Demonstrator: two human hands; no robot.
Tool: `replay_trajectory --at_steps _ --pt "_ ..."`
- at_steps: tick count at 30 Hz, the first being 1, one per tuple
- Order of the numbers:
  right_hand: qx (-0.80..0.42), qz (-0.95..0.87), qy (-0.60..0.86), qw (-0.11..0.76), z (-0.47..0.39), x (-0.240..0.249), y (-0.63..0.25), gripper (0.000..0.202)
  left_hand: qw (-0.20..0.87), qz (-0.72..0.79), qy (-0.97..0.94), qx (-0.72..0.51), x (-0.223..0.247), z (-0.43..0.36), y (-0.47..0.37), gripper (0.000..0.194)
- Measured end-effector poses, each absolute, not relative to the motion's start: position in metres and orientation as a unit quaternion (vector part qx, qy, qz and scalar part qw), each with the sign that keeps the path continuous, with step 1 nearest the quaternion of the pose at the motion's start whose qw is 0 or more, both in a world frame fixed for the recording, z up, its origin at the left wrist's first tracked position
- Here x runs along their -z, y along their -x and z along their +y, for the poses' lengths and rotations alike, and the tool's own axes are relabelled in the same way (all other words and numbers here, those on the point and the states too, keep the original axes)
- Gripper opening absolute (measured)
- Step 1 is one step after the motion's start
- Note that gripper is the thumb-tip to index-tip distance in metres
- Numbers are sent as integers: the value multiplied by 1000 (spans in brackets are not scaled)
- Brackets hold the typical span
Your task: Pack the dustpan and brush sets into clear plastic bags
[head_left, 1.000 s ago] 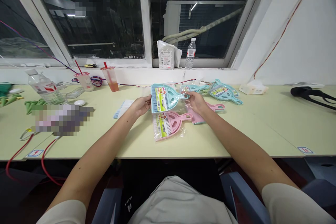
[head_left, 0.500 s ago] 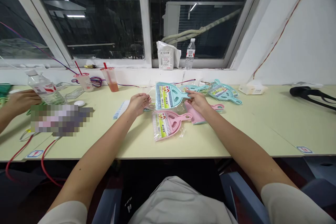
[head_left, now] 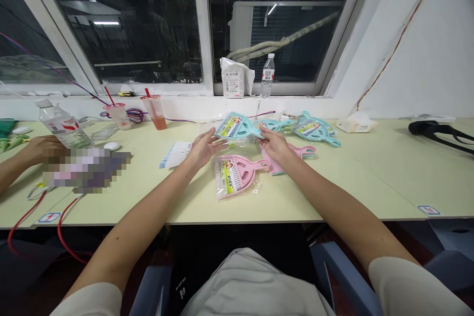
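My right hand (head_left: 274,144) grips the handle end of a bagged blue dustpan set (head_left: 239,127), tilted above the table. At the set's left end is my left hand (head_left: 207,148), its fingers apart and partly under the bag. A bagged pink dustpan set (head_left: 237,175) lies nearest me, with the handle to the right. Behind my right hand lies a pink dustpan (head_left: 305,150). A brush with white and blue bristles (head_left: 176,154) lies beside my left hand. More bagged blue sets (head_left: 314,131) rest at the back right.
Another person's hand (head_left: 44,150) is at the left, near a large bottle (head_left: 64,126). Two cups with red straws (head_left: 153,111) stand by the wall. A tissue pack (head_left: 356,124) and a black strap (head_left: 440,133) are on the right.
The blue set has moved back and tilted. My left hand has opened at its left end and shifted right. The other person's hand has moved right.
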State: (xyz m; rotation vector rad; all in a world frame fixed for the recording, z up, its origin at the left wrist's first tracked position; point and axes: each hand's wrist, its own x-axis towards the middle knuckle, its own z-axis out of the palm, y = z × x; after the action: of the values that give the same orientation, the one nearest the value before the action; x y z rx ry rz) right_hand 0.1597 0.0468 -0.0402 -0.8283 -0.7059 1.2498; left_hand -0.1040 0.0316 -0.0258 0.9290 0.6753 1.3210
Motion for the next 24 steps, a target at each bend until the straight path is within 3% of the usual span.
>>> replay_trajectory --at_steps 4,10,13,18,24 --pt "-559 -372 370 642 38 44 -145 18 571 366 -387 -625 34 42 111 32" --pt "-494 -448 394 633 42 34 -162 5 534 423 -379 -627 27 47 126 40" --pt "-517 -416 390 639 45 27 -175 11 552 408 -396 -610 22 44 126 34" --pt "-624 -452 342 538 33 20 -176 31 574 396 -452 -557 21 33 117 28" --pt "-616 -515 360 476 20 26 -162 50 587 377 -516 -498 22 24 110 28"
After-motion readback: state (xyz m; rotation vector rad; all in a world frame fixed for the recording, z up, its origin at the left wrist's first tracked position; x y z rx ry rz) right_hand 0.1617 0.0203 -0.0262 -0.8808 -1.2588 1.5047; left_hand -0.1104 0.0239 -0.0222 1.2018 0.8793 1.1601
